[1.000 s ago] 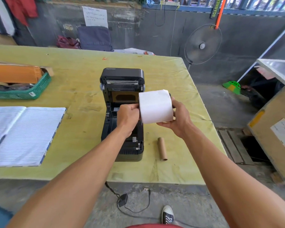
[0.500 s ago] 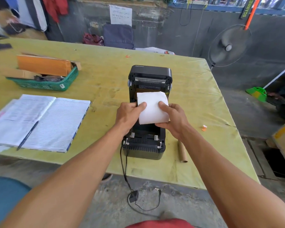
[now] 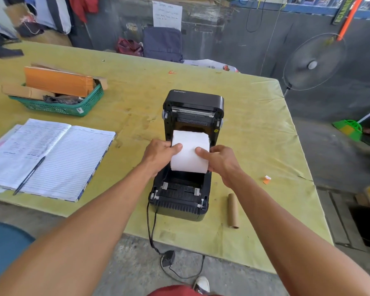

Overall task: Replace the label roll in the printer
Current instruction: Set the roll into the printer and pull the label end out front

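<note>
A person holds a fat white roll of paper labels point(image 3: 189, 151) with both hands, right over the open middle of the black plastic label printer point(image 3: 186, 159). The printer sits on a table with a yellow-green cloth point(image 3: 254, 124), and its lid stands up at the back.

The left hand point(image 3: 160, 154) is closed on the left end of the roll, with its thumb lying on top. The right hand point(image 3: 219, 160) is closed on the right end, with one finger resting on the white paper. I cannot tell if the roll is touching the printer's holders yet.

The roll looks light and a bit soft on the outside. The paper is wound in layers, so it could come loose or get dented if squeezed hard. I think the best place to hold it is by the two flat ends, as the hands do here.

A thin brown cardboard tube point(image 3: 232, 211) lies on the cloth just beside the printer. It is probably the used-up one.
</note>
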Action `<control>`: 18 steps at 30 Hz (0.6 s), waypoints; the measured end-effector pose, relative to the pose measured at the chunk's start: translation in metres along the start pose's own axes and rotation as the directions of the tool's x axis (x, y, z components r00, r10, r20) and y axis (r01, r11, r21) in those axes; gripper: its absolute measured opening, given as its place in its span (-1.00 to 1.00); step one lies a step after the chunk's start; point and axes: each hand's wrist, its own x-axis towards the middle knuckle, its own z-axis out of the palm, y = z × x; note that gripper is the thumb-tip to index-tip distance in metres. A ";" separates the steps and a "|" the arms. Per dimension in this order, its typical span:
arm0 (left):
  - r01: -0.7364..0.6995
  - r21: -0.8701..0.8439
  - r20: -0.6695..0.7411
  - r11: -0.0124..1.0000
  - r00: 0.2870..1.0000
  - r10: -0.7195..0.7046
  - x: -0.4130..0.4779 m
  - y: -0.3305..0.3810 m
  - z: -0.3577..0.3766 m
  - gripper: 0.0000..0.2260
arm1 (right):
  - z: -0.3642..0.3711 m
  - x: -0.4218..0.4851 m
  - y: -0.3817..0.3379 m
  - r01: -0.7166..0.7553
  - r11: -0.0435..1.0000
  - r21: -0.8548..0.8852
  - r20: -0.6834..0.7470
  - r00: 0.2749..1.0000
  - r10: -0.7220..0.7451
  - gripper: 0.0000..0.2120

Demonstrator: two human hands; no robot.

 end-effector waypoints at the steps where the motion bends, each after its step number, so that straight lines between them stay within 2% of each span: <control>1: 0.009 -0.013 -0.001 1.000 1.000 -0.009 0.001 -0.003 0.001 -0.29 | 0.002 0.002 0.005 0.004 1.000 -0.013 -0.009 1.000 -0.004 -0.39; 2: 0.014 -0.023 0.000 1.000 1.000 -0.014 0.000 -0.004 0.002 -0.37 | 0.004 0.003 0.009 0.007 1.000 -0.019 -0.016 1.000 -0.008 -0.35; 5: 0.024 -0.080 -0.003 0.996 1.000 -0.025 -0.002 -0.008 0.005 -0.79 | 0.011 0.003 0.022 0.034 0.999 -0.011 -0.052 0.998 -0.034 -0.32; 6: 0.028 -0.109 -0.006 0.994 1.000 -0.029 -0.002 -0.010 0.005 -0.83 | 0.014 0.002 0.025 0.044 0.999 -0.016 -0.065 0.997 -0.045 -0.35; 18: 0.042 -0.331 0.077 0.943 0.997 -0.017 0.009 -0.038 0.003 -0.71 | 0.040 0.000 0.035 0.108 0.988 -0.108 -0.203 0.971 -0.128 -0.28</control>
